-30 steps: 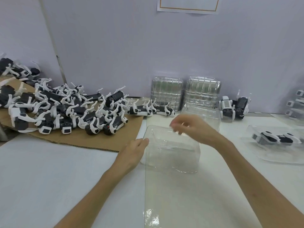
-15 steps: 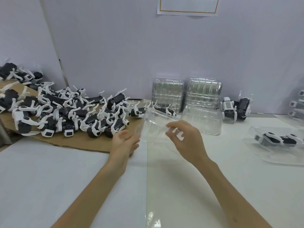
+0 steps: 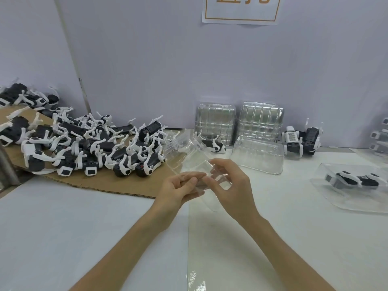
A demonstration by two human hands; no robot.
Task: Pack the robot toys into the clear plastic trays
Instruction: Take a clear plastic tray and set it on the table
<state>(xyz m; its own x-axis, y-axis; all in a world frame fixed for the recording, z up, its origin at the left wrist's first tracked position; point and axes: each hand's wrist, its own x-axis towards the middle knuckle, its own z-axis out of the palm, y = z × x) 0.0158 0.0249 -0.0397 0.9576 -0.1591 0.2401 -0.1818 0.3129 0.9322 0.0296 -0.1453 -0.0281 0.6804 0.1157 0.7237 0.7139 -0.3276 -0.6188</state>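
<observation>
On my feed the far side is closed off by a pale lilac-grey wall panel [image 3: 147,59], flat and matte. A second panel [image 3: 31,49] angles in on the left, and a thin dark strip [image 3: 79,80] runs down the join between the two. High on the far panel I can see a white paper sign [image 3: 241,11] with an orange border, its print cut off by the top edge. A white table [image 3: 63,238] fills the near ground and reaches back to the wall. A brown cardboard sheet [image 3: 100,182] lies on its far left part, and a dull metal post [image 3: 7,164] stands at the left edge. The light is soft and even, with only faint shadows.
</observation>
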